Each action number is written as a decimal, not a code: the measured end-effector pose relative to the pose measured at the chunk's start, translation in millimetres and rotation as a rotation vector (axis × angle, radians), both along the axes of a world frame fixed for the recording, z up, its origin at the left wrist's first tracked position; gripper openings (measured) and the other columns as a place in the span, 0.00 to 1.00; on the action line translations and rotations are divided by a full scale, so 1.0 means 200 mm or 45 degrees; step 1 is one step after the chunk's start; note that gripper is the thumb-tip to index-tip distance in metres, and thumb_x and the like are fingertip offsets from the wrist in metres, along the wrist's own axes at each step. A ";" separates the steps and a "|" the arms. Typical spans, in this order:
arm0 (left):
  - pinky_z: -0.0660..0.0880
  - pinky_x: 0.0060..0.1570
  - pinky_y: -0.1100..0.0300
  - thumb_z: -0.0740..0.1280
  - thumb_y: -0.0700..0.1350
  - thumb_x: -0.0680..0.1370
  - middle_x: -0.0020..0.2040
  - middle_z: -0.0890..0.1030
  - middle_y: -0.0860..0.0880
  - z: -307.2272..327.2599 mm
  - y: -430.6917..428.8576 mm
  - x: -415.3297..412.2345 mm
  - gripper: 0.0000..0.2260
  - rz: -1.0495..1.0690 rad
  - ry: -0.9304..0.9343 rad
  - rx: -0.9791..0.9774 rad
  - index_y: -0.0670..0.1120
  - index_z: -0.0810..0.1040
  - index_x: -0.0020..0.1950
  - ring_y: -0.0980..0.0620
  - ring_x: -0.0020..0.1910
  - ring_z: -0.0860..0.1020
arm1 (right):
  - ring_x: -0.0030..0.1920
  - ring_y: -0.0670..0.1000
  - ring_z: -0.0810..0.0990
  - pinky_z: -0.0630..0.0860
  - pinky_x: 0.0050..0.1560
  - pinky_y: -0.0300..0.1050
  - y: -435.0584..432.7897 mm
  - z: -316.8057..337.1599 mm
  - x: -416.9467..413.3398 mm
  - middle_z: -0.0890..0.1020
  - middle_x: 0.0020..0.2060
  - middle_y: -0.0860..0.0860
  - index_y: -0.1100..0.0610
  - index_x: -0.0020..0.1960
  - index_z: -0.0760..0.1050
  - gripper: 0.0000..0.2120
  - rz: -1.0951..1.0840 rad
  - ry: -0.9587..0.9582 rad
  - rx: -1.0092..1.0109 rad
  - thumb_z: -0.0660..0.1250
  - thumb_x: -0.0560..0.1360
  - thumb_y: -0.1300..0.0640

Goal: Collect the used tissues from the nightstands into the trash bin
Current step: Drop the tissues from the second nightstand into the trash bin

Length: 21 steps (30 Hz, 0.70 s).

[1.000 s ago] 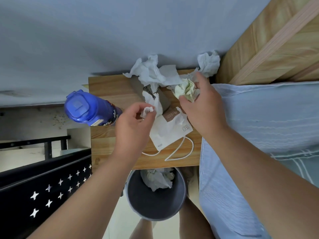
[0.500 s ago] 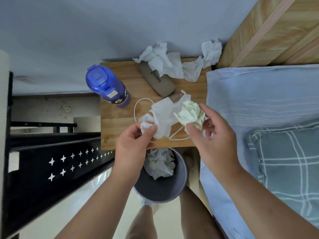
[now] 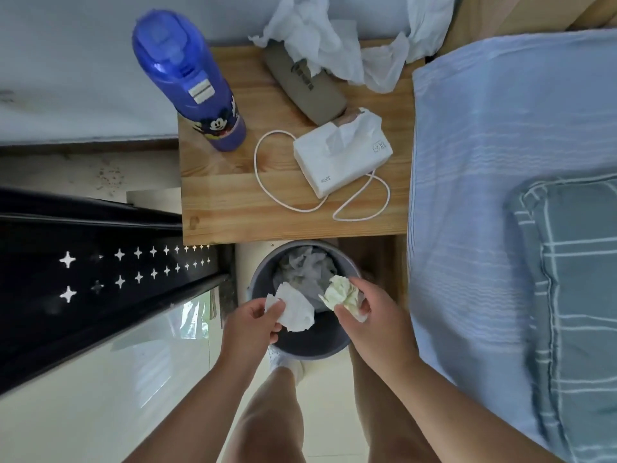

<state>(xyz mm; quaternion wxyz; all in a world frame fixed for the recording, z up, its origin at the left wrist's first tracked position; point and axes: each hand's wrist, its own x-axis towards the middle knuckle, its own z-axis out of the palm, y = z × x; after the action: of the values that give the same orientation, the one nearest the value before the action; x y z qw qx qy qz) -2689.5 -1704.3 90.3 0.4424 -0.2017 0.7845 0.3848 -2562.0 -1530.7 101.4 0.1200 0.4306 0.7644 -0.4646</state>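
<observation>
White tissue point(image 3: 295, 310) pinched in left hand point(image 3: 250, 325), yellowish wad point(image 3: 344, 295) gripped in right hand point(image 3: 374, 320), both over bin point(image 3: 267, 332) mouth. Bin sits below nightstand point(image 3: 227, 208) edge, between black rail point(image 3: 100, 279) and bed point(image 3: 467, 195). More tissues point(image 3: 320, 38) at nightstand's far edge.

Home bedroom, bed point(image 3: 494, 162) with checked pillow point(image 3: 574, 279), wooden nightstand point(image 3: 233, 195) (tissue pack point(image 3: 344, 158), water bottle point(image 3: 187, 81))
</observation>
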 end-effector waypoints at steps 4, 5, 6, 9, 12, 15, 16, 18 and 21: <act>0.85 0.42 0.58 0.74 0.42 0.81 0.52 0.87 0.45 -0.05 -0.03 -0.01 0.10 0.006 -0.246 0.059 0.48 0.81 0.63 0.44 0.48 0.89 | 0.66 0.48 0.79 0.74 0.63 0.37 -0.03 -0.13 -0.01 0.80 0.67 0.42 0.49 0.78 0.69 0.31 0.044 -0.136 -0.041 0.73 0.78 0.48; 0.85 0.44 0.57 0.74 0.43 0.81 0.55 0.86 0.46 -0.05 -0.04 -0.01 0.14 -0.015 -0.299 0.065 0.50 0.79 0.66 0.43 0.51 0.88 | 0.70 0.49 0.77 0.73 0.68 0.41 -0.03 -0.14 -0.01 0.78 0.71 0.45 0.50 0.79 0.68 0.32 0.056 -0.160 -0.050 0.73 0.78 0.49; 0.85 0.46 0.56 0.74 0.43 0.81 0.56 0.85 0.47 -0.04 -0.04 -0.01 0.17 -0.046 -0.315 0.073 0.52 0.77 0.68 0.43 0.52 0.88 | 0.73 0.49 0.74 0.71 0.70 0.43 -0.03 -0.14 -0.02 0.77 0.73 0.46 0.50 0.79 0.68 0.32 0.064 -0.164 -0.056 0.73 0.78 0.49; 0.83 0.46 0.57 0.72 0.43 0.82 0.57 0.84 0.48 0.01 -0.03 -0.02 0.18 -0.144 -0.256 0.100 0.50 0.76 0.72 0.44 0.52 0.87 | 0.70 0.48 0.76 0.72 0.67 0.42 -0.01 -0.09 -0.04 0.78 0.72 0.44 0.48 0.79 0.68 0.31 0.062 -0.124 -0.051 0.72 0.78 0.49; 0.85 0.45 0.59 0.70 0.44 0.84 0.59 0.85 0.49 0.11 0.04 -0.05 0.14 -0.142 -0.258 0.228 0.53 0.79 0.69 0.49 0.50 0.89 | 0.53 0.44 0.80 0.74 0.53 0.37 0.06 0.01 -0.09 0.80 0.51 0.36 0.44 0.76 0.71 0.28 0.013 -0.057 -0.015 0.71 0.77 0.47; 0.85 0.48 0.57 0.70 0.44 0.84 0.59 0.87 0.48 0.26 0.18 -0.13 0.10 -0.186 -0.191 0.362 0.54 0.82 0.65 0.49 0.51 0.89 | 0.41 0.43 0.78 0.71 0.44 0.33 0.19 0.15 -0.18 0.76 0.36 0.40 0.40 0.71 0.75 0.25 -0.131 0.081 0.007 0.70 0.74 0.44; 0.85 0.47 0.57 0.70 0.44 0.84 0.58 0.88 0.48 0.31 0.23 -0.16 0.09 -0.195 -0.124 0.396 0.54 0.83 0.63 0.48 0.51 0.88 | 0.40 0.44 0.78 0.72 0.44 0.33 0.24 0.20 -0.22 0.78 0.36 0.42 0.39 0.69 0.76 0.24 -0.189 0.141 0.020 0.69 0.73 0.42; 0.85 0.45 0.59 0.69 0.42 0.84 0.56 0.89 0.47 0.41 0.35 -0.25 0.09 -0.175 0.011 0.483 0.53 0.85 0.61 0.48 0.49 0.89 | 0.43 0.44 0.79 0.74 0.46 0.31 0.34 0.30 -0.29 0.81 0.44 0.35 0.38 0.65 0.77 0.22 -0.238 0.272 0.068 0.68 0.71 0.41; 0.84 0.43 0.61 0.72 0.45 0.83 0.53 0.89 0.48 0.56 0.54 -0.39 0.06 -0.134 0.198 0.616 0.55 0.87 0.56 0.49 0.46 0.88 | 0.48 0.44 0.81 0.75 0.49 0.30 0.52 0.44 -0.42 0.83 0.53 0.32 0.38 0.62 0.78 0.18 -0.268 0.433 0.123 0.68 0.72 0.42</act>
<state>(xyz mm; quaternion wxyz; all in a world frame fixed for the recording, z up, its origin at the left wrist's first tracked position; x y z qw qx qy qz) -2767.7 -1596.3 203.0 0.4358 -0.0187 0.7107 0.5520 -2645.0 -1427.3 188.4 -0.0807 0.4288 0.7460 -0.5032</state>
